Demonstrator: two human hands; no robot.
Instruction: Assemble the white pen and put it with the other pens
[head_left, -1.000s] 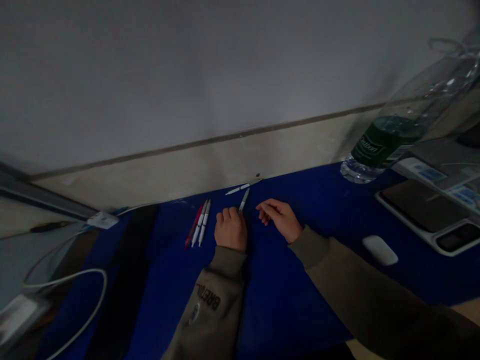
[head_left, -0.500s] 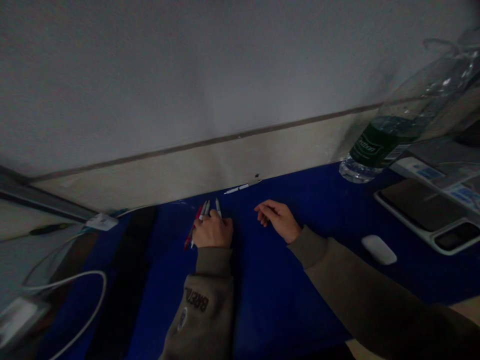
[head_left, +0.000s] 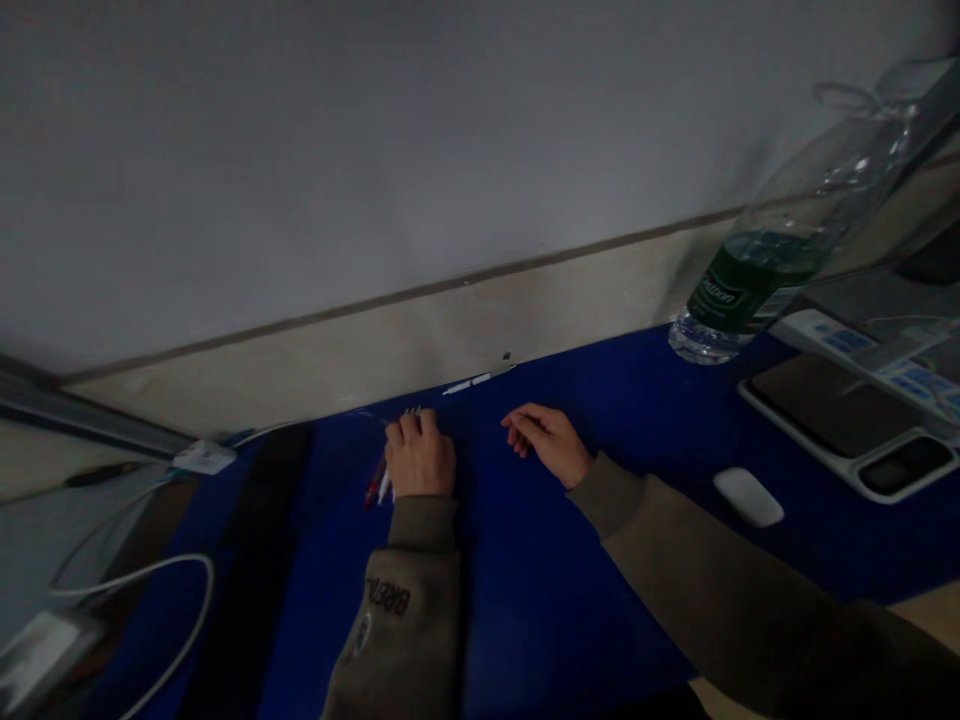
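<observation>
My left hand (head_left: 422,455) rests palm down over a small bunch of pens on the blue table surface (head_left: 525,560). Its fingers are bent and pressed down on them, covering most of their length. A red pen (head_left: 374,486) and a white pen (head_left: 385,487) stick out at the hand's left side, and several tips show beyond the fingers. My right hand (head_left: 549,438) hovers or rests to the right, loosely curled, thumb near the forefinger, with nothing visible in it. Another white pen (head_left: 469,384) lies by the wall, ahead of and between both hands.
At the right stand a large clear bottle (head_left: 739,295) with a green label, a scale-like device (head_left: 847,420) and a white mouse-shaped object (head_left: 748,497). A white cable (head_left: 202,590) loops at the left beside a black strip (head_left: 259,540). The wall (head_left: 375,335) bounds the back.
My left hand has shifted slightly left, over the pens, so the single pen that stood apart at its right no longer shows separately. My right hand keeps nearly the same pose. The view has shifted a little.
</observation>
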